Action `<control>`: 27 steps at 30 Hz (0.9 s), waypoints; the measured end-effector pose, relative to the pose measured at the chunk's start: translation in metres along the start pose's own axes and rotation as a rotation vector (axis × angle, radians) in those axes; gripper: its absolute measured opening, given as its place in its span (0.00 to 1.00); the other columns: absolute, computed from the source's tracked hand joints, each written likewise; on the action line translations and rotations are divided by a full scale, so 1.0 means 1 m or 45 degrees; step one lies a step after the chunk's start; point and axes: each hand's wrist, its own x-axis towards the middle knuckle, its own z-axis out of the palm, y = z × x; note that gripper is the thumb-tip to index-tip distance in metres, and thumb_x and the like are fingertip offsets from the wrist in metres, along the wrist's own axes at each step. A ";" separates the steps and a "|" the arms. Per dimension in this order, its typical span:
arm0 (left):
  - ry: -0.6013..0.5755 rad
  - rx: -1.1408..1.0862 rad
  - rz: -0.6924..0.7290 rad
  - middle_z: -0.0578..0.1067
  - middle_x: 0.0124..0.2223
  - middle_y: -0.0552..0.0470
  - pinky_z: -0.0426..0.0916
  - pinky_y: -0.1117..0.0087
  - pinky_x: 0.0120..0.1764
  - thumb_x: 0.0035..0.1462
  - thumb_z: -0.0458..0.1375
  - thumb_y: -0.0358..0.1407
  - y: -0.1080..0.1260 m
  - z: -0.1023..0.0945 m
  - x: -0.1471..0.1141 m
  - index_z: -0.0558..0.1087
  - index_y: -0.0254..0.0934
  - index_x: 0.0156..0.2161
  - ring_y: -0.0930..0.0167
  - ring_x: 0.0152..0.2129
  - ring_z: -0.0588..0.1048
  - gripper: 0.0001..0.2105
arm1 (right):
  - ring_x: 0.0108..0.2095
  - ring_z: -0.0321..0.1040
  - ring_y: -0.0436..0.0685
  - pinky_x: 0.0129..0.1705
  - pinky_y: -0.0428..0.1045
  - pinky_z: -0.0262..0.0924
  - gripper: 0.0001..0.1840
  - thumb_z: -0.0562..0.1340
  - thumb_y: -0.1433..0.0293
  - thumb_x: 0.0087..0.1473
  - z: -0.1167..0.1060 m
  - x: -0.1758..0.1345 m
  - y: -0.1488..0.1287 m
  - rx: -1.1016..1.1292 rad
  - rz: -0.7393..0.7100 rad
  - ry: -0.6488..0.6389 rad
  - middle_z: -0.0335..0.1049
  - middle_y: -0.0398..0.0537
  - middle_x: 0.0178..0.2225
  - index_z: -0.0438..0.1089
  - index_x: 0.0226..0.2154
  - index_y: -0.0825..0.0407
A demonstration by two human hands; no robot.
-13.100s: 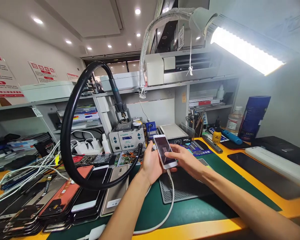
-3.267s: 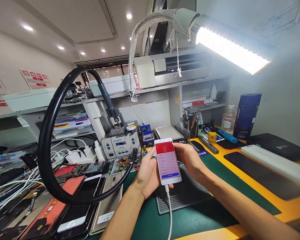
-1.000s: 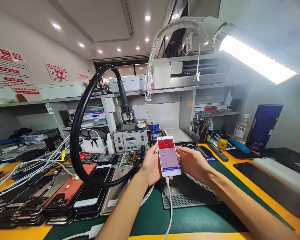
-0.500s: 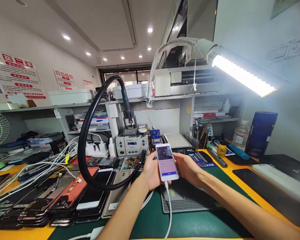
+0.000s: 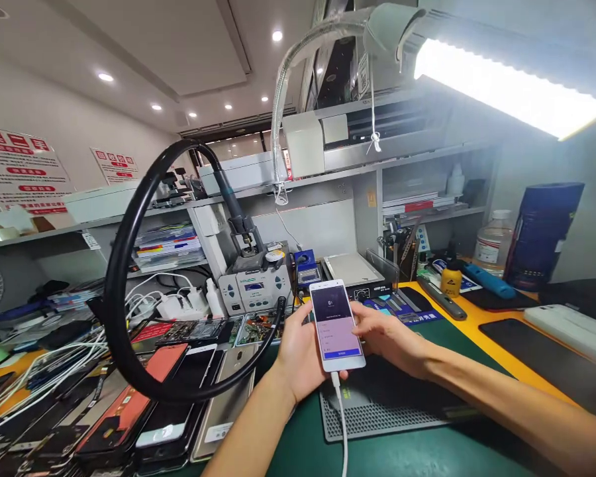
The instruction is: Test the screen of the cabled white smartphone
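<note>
A white smartphone (image 5: 336, 331) is held upright with its lit screen tilted toward me. Dark at the top and pale below, the screen has a blue bar near its bottom; its text is too small to read. My left hand (image 5: 298, 351) is closed round the phone's left side and back. At the right edge, my right hand (image 5: 390, 338) also grips it, its thumb over the screen's side and its other fingers partly hidden behind. A white charging cable (image 5: 341, 411) runs from the phone's lower end down toward me. Below lies a grey perforated mat (image 5: 377, 421).
Stacked phones and phone parts (image 5: 129, 404) cover the bench's left side. A thick black hose (image 5: 116, 298) loops up to a hot-air station (image 5: 255, 288). A bright lamp (image 5: 506, 83) hangs at upper right. A yellow bottle (image 5: 451, 281) and a dark phone (image 5: 521, 348) sit right.
My right thumb has come over the right edge of the screen. The view has shifted, and the phone appears slightly lower and larger. Its screen still shows a similar page.
</note>
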 end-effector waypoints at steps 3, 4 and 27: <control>0.027 0.013 0.038 0.77 0.45 0.34 0.70 0.65 0.18 0.64 0.45 0.54 -0.003 0.007 -0.002 0.76 0.26 0.47 0.62 0.27 0.76 0.31 | 0.35 0.71 0.58 0.38 0.53 0.63 0.28 0.59 0.73 0.42 0.002 -0.005 0.000 -0.041 0.014 0.033 0.73 0.48 0.42 0.64 0.50 0.49; 0.032 0.017 0.048 0.77 0.45 0.34 0.70 0.65 0.18 0.65 0.45 0.54 -0.004 0.008 -0.002 0.76 0.26 0.47 0.62 0.26 0.76 0.31 | 0.34 0.71 0.58 0.38 0.53 0.62 0.30 0.59 0.74 0.41 0.003 -0.006 -0.001 -0.058 0.001 0.028 0.73 0.48 0.41 0.64 0.51 0.50; 0.129 0.041 0.080 0.78 0.41 0.33 0.74 0.56 0.26 0.67 0.49 0.48 -0.003 0.015 -0.009 0.74 0.26 0.51 0.56 0.29 0.78 0.25 | 0.27 0.68 0.52 0.31 0.48 0.62 0.24 0.62 0.76 0.37 0.005 -0.006 -0.003 0.076 -0.101 -0.014 0.68 0.38 0.29 0.61 0.41 0.50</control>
